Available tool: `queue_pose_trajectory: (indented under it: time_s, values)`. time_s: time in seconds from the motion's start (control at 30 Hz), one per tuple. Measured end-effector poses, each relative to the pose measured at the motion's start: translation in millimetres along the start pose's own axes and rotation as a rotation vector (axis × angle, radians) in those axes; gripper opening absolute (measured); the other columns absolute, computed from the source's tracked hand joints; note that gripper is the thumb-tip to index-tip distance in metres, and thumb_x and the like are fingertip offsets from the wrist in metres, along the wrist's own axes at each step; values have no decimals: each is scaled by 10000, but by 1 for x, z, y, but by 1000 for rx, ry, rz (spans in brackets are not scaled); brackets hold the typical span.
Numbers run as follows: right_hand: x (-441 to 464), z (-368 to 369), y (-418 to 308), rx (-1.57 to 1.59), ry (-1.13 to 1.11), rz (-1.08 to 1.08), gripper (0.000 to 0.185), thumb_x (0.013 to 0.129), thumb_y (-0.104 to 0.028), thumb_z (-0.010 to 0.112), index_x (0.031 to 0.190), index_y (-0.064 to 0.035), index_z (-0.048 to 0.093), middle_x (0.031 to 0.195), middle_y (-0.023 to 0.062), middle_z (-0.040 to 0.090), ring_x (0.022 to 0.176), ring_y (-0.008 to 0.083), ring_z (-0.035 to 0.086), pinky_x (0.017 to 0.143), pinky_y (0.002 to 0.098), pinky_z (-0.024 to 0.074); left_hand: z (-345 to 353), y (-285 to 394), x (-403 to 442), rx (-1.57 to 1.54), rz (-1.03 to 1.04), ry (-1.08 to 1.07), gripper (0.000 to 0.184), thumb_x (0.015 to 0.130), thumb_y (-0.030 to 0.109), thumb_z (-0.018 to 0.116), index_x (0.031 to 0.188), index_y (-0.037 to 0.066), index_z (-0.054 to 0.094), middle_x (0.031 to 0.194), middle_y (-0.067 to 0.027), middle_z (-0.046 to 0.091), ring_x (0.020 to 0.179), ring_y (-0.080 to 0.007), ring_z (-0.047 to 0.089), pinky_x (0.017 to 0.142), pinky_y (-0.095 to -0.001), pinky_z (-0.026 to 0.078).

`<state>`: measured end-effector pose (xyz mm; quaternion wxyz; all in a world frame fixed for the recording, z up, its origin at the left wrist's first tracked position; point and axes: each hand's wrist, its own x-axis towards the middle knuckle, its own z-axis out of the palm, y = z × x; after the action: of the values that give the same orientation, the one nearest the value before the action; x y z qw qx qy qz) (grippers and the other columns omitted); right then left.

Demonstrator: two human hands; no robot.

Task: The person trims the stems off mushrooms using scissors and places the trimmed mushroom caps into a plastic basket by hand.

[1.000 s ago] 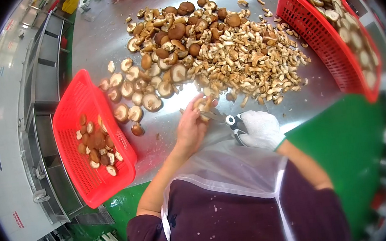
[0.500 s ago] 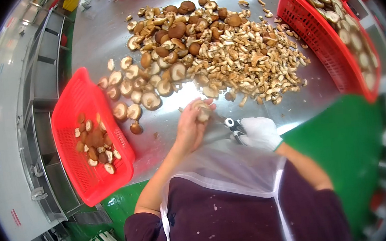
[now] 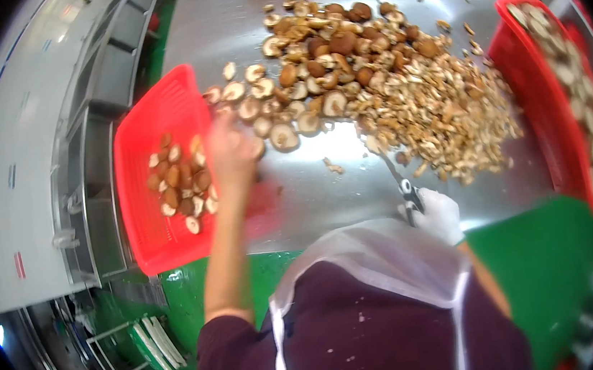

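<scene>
The bare left hand [image 3: 231, 148] of the person is at the right-hand rim of a red plastic basket with perforated walls [image 3: 138, 209], and it is strongly blurred, so I cannot tell whether its fingers are released or are grasping something. Inside this basket lies a small group of brown mushroom caps [image 3: 182, 182], some with the pale underside up. Just beside the hand, on the shiny steel table [image 3: 320, 208], several round mushrooms with pale gills [image 3: 284, 137] are spread, mostly facing upward. The right hand [image 3: 438, 215], in a white fabric glove, has its fingers clenched around the black-and-white handles of metal scissors [image 3: 410, 196]. The blades point away from the body, toward the near edge of a large heap of cut, light-brown mushroom pieces [image 3: 448, 111]; whether the tip touches a piece, I cannot tell. Behind and to the left, this heap joins a pile of whole brown mushrooms [image 3: 339, 43]. At the far right stands a second red basket [image 3: 540, 112], filled with pale mushroom pieces [image 3: 577, 108].
</scene>
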<state>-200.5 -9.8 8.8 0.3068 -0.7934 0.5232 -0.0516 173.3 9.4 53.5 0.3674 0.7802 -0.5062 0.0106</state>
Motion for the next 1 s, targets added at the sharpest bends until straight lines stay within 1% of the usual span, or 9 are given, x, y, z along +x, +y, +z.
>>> queue_pose_trajectory:
  time_s: [0.07,0.17,0.37,0.47,0.57,0.63,0.73,0.8,1.0]
  values:
    - [4,-3,-9,-15,-15,-52,364,819,-447,660,802,-85,628,767,159,647,746,374,632,656,481,483,50,-2,4,143,194,-123,259,816,113,577,1045,38,671,988,-156,686,958,-343,643,865,-430,498]
    - [3,-4,-13,-8,1,-72,333,813,-419,674,801,-88,633,750,155,647,740,373,632,650,474,483,98,-19,15,531,133,-535,253,836,130,553,1064,107,661,1133,-110,644,1046,-334,604,858,-441,506]
    - [-11,6,9,55,36,48,338,806,-388,705,804,-58,632,713,164,634,714,378,629,627,464,477,111,-41,-7,429,123,-588,186,822,103,578,995,68,637,1175,-160,555,1041,-361,573,848,-448,510]
    - [-11,9,8,115,66,35,333,803,-383,709,809,-60,632,710,167,630,718,383,625,630,462,477,94,-36,-24,344,117,-537,172,791,85,580,933,-8,609,1027,-232,566,940,-405,592,767,-492,506]
    - [-6,7,2,36,59,-16,140,807,-169,688,853,-43,649,733,169,634,676,321,629,638,397,484,81,-28,-37,103,-203,-470,184,774,119,638,883,-3,552,879,-189,597,823,-355,615,768,-427,515]
    - [-3,-5,-18,45,34,-62,161,800,-192,694,854,-47,650,750,172,637,699,338,628,654,407,485,76,-21,-40,-123,-452,-461,210,797,137,658,859,20,495,754,-116,603,705,-246,614,677,-357,538]
    - [6,-11,-15,-29,-90,-86,201,789,-258,696,841,-69,654,788,161,646,768,349,637,693,441,488,79,4,-52,-1006,-869,-500,231,866,99,588,1056,10,491,959,-124,624,820,-184,662,656,-314,601]
    - [10,-8,-10,-106,-86,-139,327,802,-402,654,794,-75,632,758,149,640,731,354,639,647,462,503,79,28,-58,-1085,-836,-561,328,876,59,530,1188,-16,462,1105,-138,603,936,-209,666,761,-361,606]
    - [5,-22,-18,-166,21,-109,300,779,-376,650,769,-77,625,751,137,642,707,343,642,643,456,516,82,62,-71,-1214,-720,-726,453,874,45,507,1310,-33,414,1179,-135,595,1047,-226,633,888,-367,555]
